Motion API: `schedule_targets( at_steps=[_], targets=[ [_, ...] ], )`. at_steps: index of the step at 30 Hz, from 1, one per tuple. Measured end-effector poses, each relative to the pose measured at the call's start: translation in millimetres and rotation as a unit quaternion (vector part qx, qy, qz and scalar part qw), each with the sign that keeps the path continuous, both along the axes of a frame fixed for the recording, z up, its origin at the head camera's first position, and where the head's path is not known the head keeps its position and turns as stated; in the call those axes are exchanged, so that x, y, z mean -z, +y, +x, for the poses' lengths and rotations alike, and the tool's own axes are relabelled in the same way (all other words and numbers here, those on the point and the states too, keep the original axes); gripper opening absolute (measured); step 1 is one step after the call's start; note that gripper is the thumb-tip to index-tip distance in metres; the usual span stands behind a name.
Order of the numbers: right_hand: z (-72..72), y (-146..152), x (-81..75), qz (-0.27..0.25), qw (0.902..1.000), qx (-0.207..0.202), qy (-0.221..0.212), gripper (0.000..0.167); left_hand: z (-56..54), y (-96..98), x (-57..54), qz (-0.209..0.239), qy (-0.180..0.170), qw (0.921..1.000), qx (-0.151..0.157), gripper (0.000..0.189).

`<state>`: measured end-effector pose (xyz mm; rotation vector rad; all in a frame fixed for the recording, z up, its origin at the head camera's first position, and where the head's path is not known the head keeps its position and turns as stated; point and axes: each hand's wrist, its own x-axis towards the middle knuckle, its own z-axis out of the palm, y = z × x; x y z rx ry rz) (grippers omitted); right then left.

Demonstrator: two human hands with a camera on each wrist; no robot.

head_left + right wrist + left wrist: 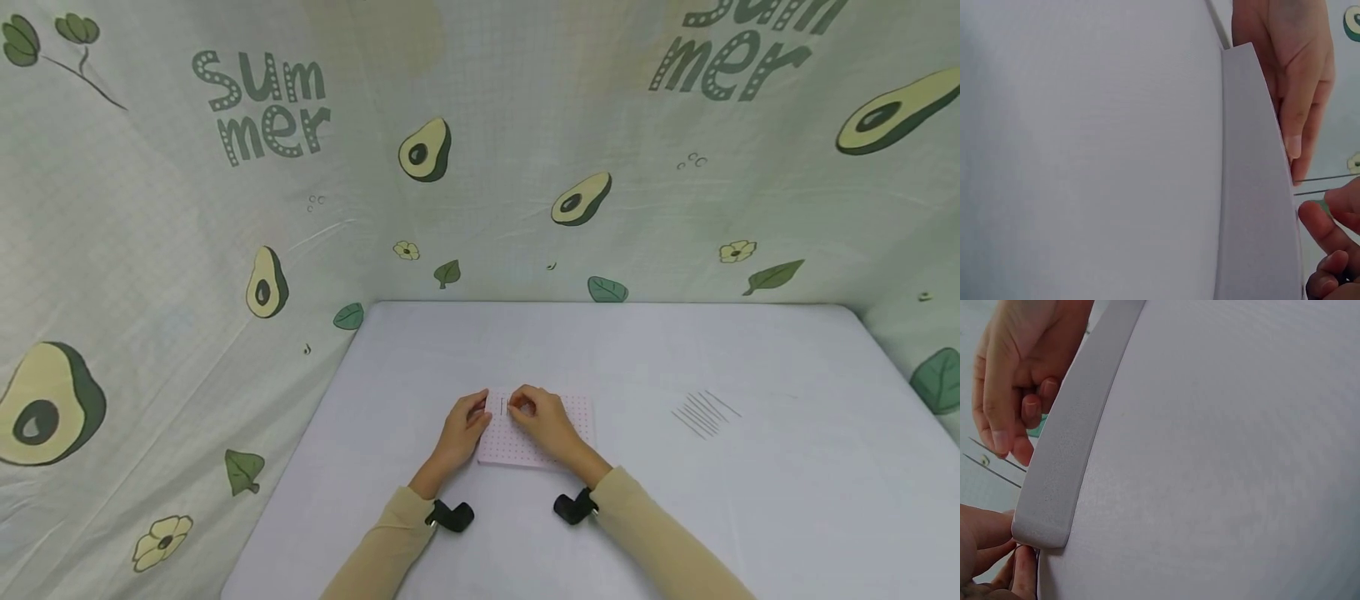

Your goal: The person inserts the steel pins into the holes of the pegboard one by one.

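A pale pink board (498, 454) dotted with small holes lies on the table. My left hand (460, 429) holds its left edge, the thumb and fingers set against the rim. Two thin metal pins (991, 470) stand up from the board between my hands. My right hand (545, 423) is over the board with thumb and forefinger bent toward each other, right beside the pins. A small gap shows between these fingertips (1315, 215) in the right wrist view. Whether they touch a pin is unclear. In both wrist views the board's thick side (1066, 425) hides its top.
Several more thin metal pins (705, 414) lie loose on the white table (637, 350) to the right of the board. A cloth (517, 125) printed with avocados and leaves hangs behind and to the left. Each wrist carries a black camera (453, 517).
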<state>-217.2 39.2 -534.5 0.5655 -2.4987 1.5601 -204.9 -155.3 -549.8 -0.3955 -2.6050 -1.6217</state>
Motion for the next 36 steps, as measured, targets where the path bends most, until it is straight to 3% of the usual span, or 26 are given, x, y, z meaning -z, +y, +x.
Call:
schedule_targets(
  at_steps=[10,19,31,36],
  targets=[
    [-10.8,21.0,-8.7,-0.028,0.9985,0.020,-0.043,0.012,0.4,1.7,-2.4,-0.012,-0.004,0.9999,-0.009,0.043],
    [-16.7,43.8,-19.9,-0.034,0.9985,0.033,-0.029,0.011,0.7,1.9,-0.1,-0.008,-0.004,0.9999,-0.008,0.044],
    [-21.2,81.6,-28.2,-0.024,0.9956,0.083,-0.038,0.010,3.0,3.9,-2.6,-0.014,-0.024,0.9996,-0.009,0.046],
    [-23.1,98.3,-32.7,-0.020,0.9947,0.097,-0.027,0.009,3.7,3.8,-4.2,-0.011,-0.015,0.9998,-0.005,0.045]
  ],
)
